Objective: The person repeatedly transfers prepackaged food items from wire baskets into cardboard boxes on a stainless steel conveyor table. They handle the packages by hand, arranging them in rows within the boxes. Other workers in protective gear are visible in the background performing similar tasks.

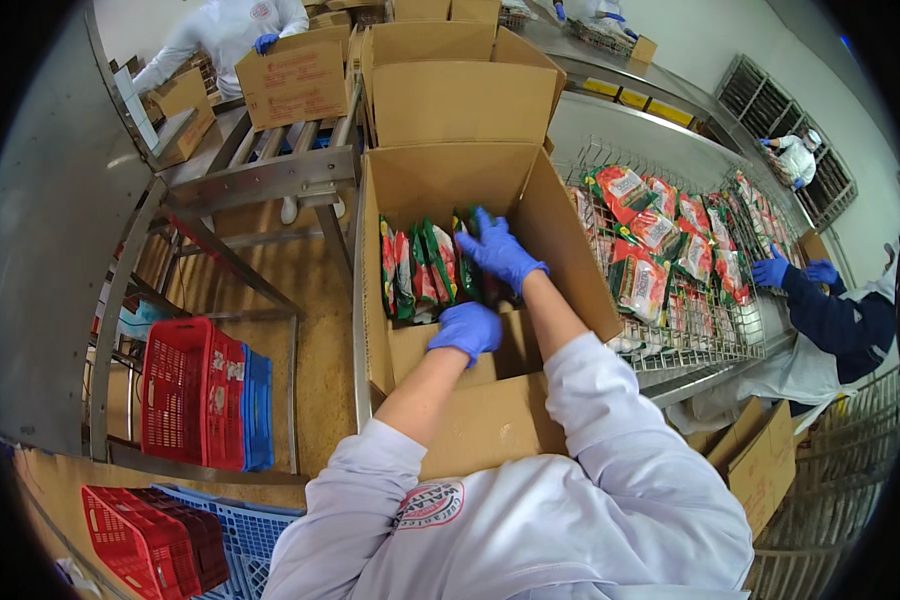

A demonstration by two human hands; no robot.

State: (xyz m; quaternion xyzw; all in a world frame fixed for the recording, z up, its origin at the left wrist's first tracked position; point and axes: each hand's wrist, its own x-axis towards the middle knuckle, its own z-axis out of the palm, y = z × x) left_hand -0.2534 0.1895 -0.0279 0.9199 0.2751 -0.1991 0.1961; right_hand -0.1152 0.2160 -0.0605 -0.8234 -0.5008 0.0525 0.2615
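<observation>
Hands both gloved blue, working inside open cardboard box (545, 215). Right hand (497, 250) deep in box, fingers spread and pressing on upright packets (422, 268), not clearly closed round any. Left hand (467, 328) loosely curled at box's near flap; cannot tell if it grips. Packets stand on edge in a row along box floor, row running left-right, directly beyond left hand, right hand nearer. More packets in wire basket (705, 335) right of box

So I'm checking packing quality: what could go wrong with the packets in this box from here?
The right hand presses on upright red-and-green foil packets in the open brown cardboard box; they might crease or tip into the open space. The left hand sits on the near flap, which could fold inward.
</observation>
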